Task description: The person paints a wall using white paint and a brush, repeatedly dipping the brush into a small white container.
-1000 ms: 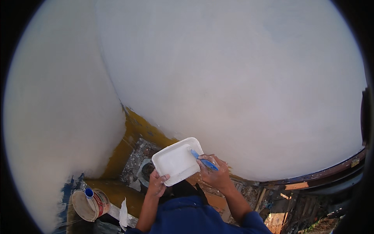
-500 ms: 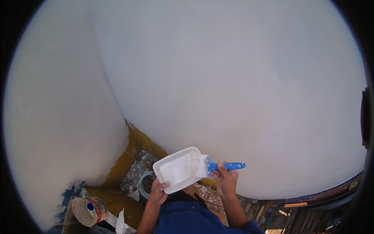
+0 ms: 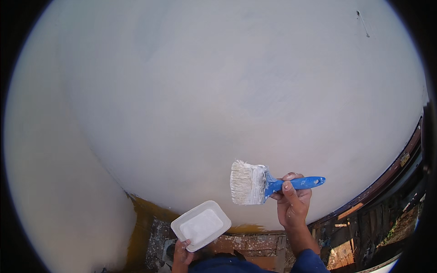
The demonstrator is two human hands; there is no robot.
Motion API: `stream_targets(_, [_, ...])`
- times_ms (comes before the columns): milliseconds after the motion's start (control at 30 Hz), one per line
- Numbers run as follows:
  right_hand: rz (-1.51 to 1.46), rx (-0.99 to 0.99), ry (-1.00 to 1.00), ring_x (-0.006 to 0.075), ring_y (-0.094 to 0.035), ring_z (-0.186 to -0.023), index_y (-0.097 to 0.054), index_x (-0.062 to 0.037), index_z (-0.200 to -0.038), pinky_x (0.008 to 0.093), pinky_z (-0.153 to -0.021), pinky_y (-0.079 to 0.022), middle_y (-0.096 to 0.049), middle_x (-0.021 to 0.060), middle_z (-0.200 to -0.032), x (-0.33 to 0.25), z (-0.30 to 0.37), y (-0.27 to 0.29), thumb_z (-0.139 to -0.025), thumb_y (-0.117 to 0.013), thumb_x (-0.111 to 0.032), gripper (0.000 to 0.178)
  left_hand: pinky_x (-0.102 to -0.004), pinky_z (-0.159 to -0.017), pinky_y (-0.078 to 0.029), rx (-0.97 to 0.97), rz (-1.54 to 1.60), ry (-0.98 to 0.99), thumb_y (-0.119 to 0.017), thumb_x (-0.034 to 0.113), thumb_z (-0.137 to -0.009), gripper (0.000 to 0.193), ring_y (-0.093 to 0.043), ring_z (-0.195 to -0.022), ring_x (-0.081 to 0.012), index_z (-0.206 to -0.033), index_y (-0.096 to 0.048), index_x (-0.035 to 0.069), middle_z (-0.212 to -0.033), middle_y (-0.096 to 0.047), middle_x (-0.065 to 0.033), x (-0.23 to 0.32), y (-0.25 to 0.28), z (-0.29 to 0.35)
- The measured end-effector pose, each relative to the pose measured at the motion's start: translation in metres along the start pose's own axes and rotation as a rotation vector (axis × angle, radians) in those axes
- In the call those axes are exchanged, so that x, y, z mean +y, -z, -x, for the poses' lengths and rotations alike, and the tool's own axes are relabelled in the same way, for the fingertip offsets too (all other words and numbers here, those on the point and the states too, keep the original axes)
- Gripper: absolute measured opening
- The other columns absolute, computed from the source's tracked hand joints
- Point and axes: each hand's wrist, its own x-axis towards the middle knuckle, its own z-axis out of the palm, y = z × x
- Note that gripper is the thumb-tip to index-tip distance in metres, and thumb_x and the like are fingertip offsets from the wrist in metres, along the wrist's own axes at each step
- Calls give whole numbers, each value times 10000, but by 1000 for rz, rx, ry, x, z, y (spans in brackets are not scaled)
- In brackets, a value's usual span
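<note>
- The right hand (image 3: 293,204) is gripping the blue handle of a wide paintbrush (image 3: 264,183), fingers clamped around it, holding it sideways with the white-coated bristles pointing left, close in front of the white wall (image 3: 218,91).
- The left hand (image 3: 183,255) is clutching the near edge of a white rectangular tray (image 3: 200,225), which is sitting low and left of the brush, tilted, with white paint inside.
- The two hands are staying well apart.
- A yellow-brown band (image 3: 145,214) is showing along the wall's base.
</note>
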Motion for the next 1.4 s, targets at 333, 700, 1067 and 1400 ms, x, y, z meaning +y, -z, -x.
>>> stream_targets(333, [1526, -169, 1631, 317, -653, -854, -626, 22, -888, 320, -602, -574, -617, 183, -945, -85, -84, -7, -727, -637, 10, 162, -407, -985, -408, -61, -53, 62, -606, 90, -758, 608, -509, -1130, -271, -1293, -350, -41, -1236, -502, -140, 7, 8, 22])
stream_targets(700, [1349, -131, 1625, 309, -656, -873, -631, 2, -883, 310, -605, -582, -632, 174, -978, -85, -71, -24, -708, -672, 9, 180, -352, -973, -420, 143, 6, 22, -591, 66, -767, 542, -525, -1103, -236, -1265, -401, -30, -1221, -523, -127, 25, 69, 34])
stream_targets(1067, [1435, -580, 1360, 307, -645, -902, -641, -35, -867, 326, -671, -581, -624, 153, -949, 56, -16, 4, -740, -661, -60, 131, -349, -972, -420, 157, 34, 38, -575, 52, -774, 520, -518, -1105, -241, -1260, -408, -28, -1218, -522, -126, 23, 61, 36])
stream_targets(1400, [1371, 129, 1808, 312, -640, -914, -631, -24, -893, 329, -640, -588, -627, 140, -970, -95, -110, -45, -697, -686, 33, 211, -368, -984, -407, 242, -1, -9, -594, 56, -769, 549, -498, -1132, -259, -1276, -400, -23, -1238, -510, -127, 33, 78, 46])
